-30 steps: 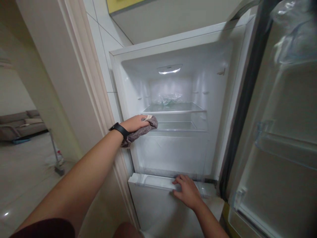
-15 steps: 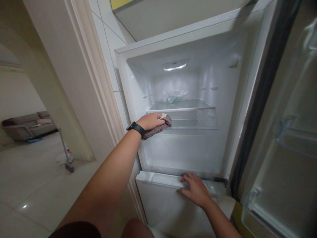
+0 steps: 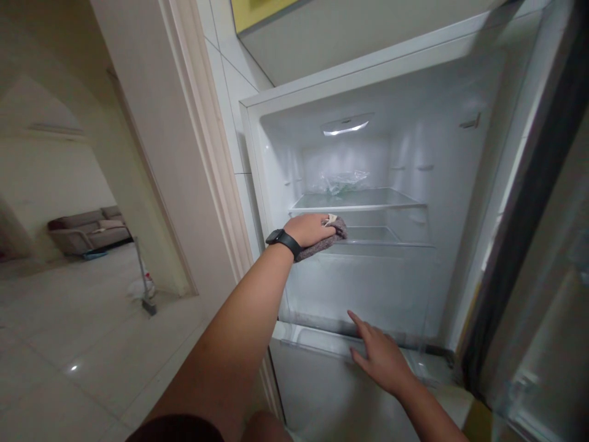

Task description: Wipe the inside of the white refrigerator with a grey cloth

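My left hand [image 3: 310,231], with a black watch [image 3: 285,240] on its wrist, is closed on a grey-brown cloth [image 3: 322,245] in front of the fridge's glass shelves. Whether the cloth touches the lower shelf [image 3: 386,244] I cannot tell. A crumpled clear plastic bag [image 3: 345,182] lies on the upper shelf [image 3: 368,199]. Lower down, my right hand [image 3: 381,356] has its fingers spread and holds nothing. It hovers over the top edge of the lower drawer front [image 3: 317,374], below the open fridge compartment [image 3: 354,285].
The open fridge door [image 3: 547,307] with clear racks stands at the right. A door frame [image 3: 202,141] borders the fridge on the left. Beyond it are a sofa [image 3: 89,231] and a broom [image 3: 145,282] on a tiled floor [image 3: 69,331].
The view has swung left, so everything sits further right. My right hand's fingers have lifted off the drawer's top edge and spread. The left hand keeps its hold on the cloth.
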A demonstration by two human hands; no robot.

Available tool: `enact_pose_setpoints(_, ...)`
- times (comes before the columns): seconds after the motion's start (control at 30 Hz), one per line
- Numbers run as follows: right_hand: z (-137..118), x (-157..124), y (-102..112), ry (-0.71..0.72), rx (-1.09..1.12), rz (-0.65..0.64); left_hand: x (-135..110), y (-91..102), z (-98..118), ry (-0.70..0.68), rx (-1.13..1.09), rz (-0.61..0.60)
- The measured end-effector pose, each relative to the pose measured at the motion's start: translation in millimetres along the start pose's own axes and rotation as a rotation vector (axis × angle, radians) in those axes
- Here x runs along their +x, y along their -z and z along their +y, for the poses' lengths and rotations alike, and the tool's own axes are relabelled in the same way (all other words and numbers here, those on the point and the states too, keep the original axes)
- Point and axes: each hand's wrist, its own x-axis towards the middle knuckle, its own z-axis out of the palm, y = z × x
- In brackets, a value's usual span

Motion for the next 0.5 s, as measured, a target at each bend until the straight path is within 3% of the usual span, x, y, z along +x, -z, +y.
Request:
enact_pose_setpoints(0.23,-66,47,40,-0.079,0.049,0.039,-2,-2.4,-3,0.02,0.003,0.012)
enact_pose_setpoints(0.5,-85,65,25,-0.14,-0.148,0.035,-6,-0.6,-1,0.007,0.011,0.012)
